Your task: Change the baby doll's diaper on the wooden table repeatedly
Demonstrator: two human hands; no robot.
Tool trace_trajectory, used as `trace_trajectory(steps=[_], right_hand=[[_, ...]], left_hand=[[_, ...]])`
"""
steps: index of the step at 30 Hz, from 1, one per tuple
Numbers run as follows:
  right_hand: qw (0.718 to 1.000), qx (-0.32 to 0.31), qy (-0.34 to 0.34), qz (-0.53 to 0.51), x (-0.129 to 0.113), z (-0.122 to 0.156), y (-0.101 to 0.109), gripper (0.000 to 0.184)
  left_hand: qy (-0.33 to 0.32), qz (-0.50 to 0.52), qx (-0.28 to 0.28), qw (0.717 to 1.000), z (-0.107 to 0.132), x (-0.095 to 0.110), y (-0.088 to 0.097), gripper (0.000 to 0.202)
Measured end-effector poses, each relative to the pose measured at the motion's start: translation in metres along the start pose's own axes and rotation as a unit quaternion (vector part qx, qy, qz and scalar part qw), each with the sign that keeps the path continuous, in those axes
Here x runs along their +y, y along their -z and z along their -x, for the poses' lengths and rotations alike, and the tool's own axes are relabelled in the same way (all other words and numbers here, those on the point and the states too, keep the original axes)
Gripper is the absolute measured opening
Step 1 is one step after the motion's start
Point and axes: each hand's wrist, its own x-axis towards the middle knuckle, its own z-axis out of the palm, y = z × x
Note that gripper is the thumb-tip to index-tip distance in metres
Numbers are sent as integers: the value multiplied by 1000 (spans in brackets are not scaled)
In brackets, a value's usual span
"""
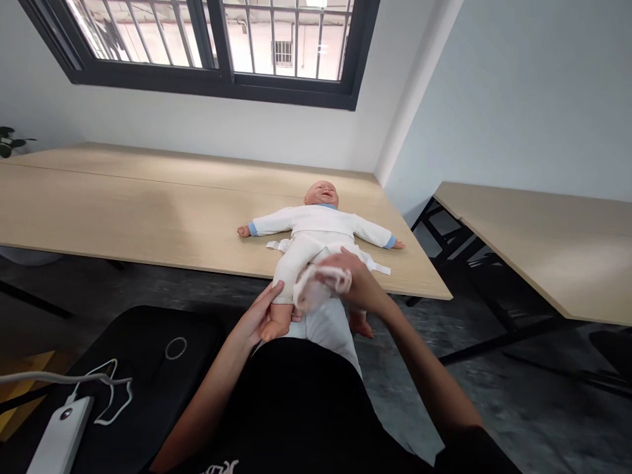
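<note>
Doll (323, 220): supine, legs (290, 266) overhanging table (123, 210) edge. Est. wt. light, body stiff under soft clothes (276, 220); we'd hold trunk or leg. L hand (259, 313) clamped on leg; R hand (355, 273), blurred, appears closed on cloth (307, 289). Noted, L–R: blk chair (148, 395), window (226, 39), pale smooth table, 2nd table (533, 243).

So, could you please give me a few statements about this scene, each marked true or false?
1. The doll lies face up. True.
2. The left hand rests on the table. False: it holds the doll's lower leg.
3. The right hand holds a pale cloth item, blurred in the picture. True.
4. The doll's cuffs are red. False: they are blue.
5. Bars show through the window. True.
</note>
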Motion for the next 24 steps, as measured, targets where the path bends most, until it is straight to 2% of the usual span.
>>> trace_trajectory(steps=[2,3,7,11,14,16,18,19,21,22,23,24], right_hand=[[991,45,-105,-68,16,-37,10,33],[984,50,-135,-109,25,-53,14,36],[947,93,-268,-149,58,-91,16,31],[917,134,-337,-166,84,-92,8,31],[911,168,-346,-149,96,-84,3,35],[915,181,-335,-136,101,-80,1,37],[916,186,-332,-126,104,-76,-2,39],[918,185,-330,-121,106,-75,-3,40],[923,183,-318,-113,108,-74,-5,41],[926,185,-312,-107,108,-73,-5,41],[927,190,-309,-100,109,-74,-6,42],[927,196,-308,-89,109,-74,-7,44]], left_hand=[[4,-22,-10,1000,1,3,-2,49],[4,-24,-22,999,2,4,-3,51],[-14,-51,-44,998,6,9,-8,52],[2,-102,-15,995,8,5,-11,59],[-7,-158,-2,987,7,-7,-9,60],[-40,-213,6,976,6,-17,-6,56],[-110,-309,54,943,5,-24,-5,56],[-164,-364,95,912,5,-26,-6,58],[-279,-462,154,828,6,-22,-11,62],[-327,-503,147,786,5,-17,-16,62],[-363,-540,112,751,3,-11,-23,60],[-381,-577,48,720,-1,-3,-31,55]])
